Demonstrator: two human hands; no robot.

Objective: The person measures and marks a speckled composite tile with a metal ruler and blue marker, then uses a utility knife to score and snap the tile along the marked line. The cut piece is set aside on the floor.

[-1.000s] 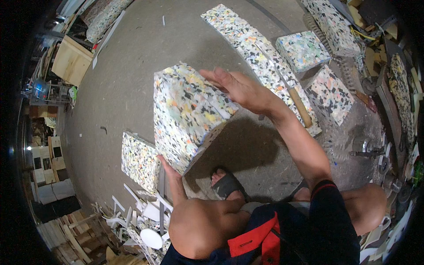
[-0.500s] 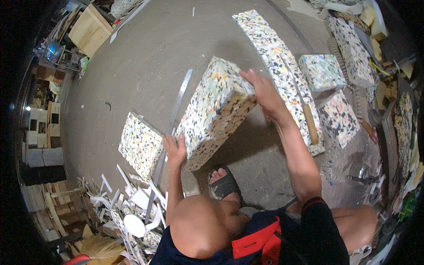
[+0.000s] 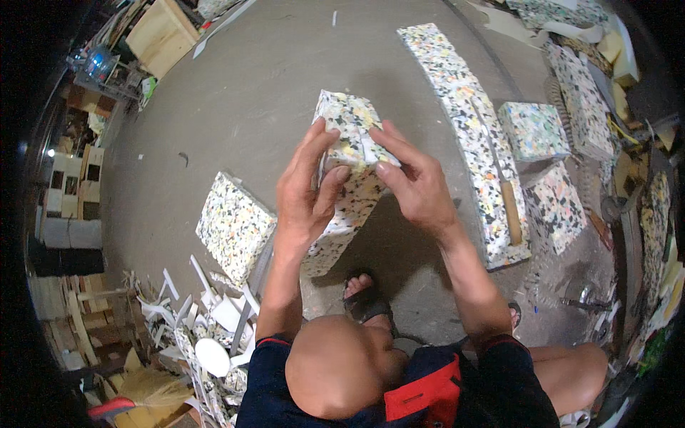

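The left hand (image 3: 303, 192) and right hand (image 3: 424, 189), grips half-curled, cup the speckled foam block's (image 3: 353, 203) upper end from both sides, apparently steadying it, between a smaller block (image 3: 235, 228) and a long foam strip (image 3: 437, 64).

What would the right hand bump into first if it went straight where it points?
The speckled foam block. The right hand points left and a bit up at it, and its fingers seem to touch the block's edge, though depth makes contact hard to judge.
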